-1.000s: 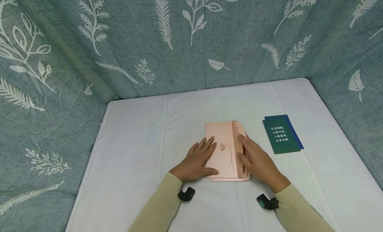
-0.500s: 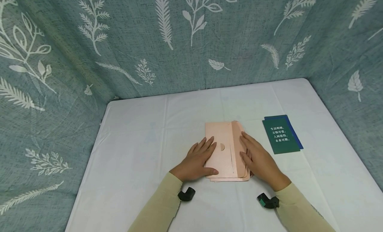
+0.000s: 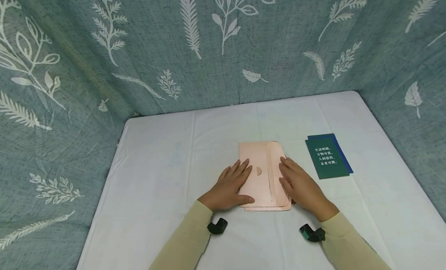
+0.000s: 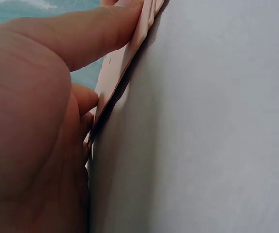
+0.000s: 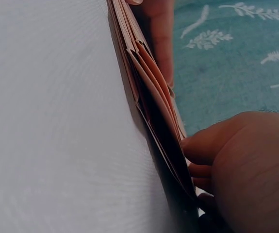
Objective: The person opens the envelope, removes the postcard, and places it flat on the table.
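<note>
Hands, head view: left hand (image 3: 228,187) and right hand (image 3: 301,185) lie flat, fingers straight, pressing a pink envelope (image 3: 259,173) at mid-table (image 3: 167,177).
Beside it: green booklet (image 3: 326,156), right, apart.
Left wrist view: thumb along the envelope's edge.
Right wrist view: stacked pink layers, perhaps several envelopes.

- You have two hands on the table: the left hand (image 3: 230,187) and the right hand (image 3: 301,187).
- You have one stack of pink envelopes (image 3: 259,161); how many it holds cannot be told.
- You have two cards lying together: a green card (image 3: 326,162) on a blue card (image 3: 343,156).
- You wear two black wrist cameras (image 3: 217,226).
</note>
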A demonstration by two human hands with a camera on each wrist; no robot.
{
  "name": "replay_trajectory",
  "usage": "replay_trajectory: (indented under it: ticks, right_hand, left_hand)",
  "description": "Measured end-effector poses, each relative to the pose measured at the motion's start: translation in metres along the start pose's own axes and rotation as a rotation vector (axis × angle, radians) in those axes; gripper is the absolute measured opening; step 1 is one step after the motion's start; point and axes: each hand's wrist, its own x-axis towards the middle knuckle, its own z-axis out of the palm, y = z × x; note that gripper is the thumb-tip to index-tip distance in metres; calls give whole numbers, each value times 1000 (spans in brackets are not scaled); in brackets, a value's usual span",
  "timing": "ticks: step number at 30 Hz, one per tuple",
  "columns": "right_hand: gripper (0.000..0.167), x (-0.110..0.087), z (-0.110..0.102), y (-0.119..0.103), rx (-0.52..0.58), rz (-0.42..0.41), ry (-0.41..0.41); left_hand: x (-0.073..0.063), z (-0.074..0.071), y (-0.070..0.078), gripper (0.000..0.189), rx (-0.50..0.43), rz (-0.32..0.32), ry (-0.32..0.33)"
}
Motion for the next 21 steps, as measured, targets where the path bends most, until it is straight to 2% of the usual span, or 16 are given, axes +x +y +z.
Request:
replay_trajectory:
  ticks: [6,12,21]
  right_hand:
    - [52,0,0,0,-16,-6,-4]
    - [51,0,-1,0,-25,-21,-4]
    - [52,0,-3,2,0,-7,-24]
  left_hand:
    - [3,3,11,103,22,-21,14]
    - [7,13,21,105,56,-81,44]
    - [20,32,44,111,76,-184,167]
